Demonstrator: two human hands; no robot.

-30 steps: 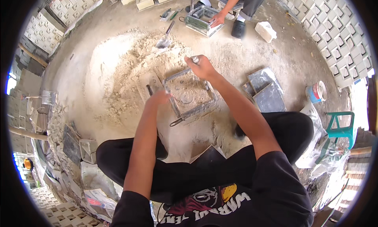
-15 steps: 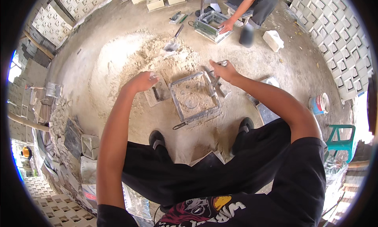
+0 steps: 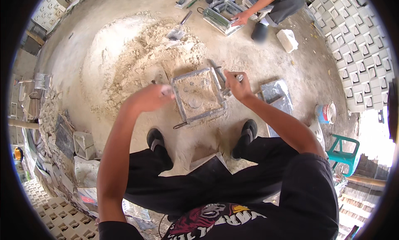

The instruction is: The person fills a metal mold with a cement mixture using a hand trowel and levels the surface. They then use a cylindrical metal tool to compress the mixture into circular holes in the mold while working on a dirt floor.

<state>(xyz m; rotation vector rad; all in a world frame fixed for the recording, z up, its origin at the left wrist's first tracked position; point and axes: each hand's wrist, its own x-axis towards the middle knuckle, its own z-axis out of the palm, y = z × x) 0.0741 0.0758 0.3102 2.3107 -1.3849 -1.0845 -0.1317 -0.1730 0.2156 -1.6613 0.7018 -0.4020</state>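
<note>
Presently: right hand, three o'clock of frame, fingers gripping metal handle; slip could gouge powder. Left hand, nine o'clock: grip unclear.

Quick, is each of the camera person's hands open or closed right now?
Left hand: near the frame, too blurred to tell.
Right hand: closed around a metal handle.

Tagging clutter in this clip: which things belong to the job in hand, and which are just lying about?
Likely in the job:
square frame filled with sandy material
metal handle in the right hand
sandy pile, probably the supply

Seemingly just lying about:
pale block
bucket
green stool
</note>
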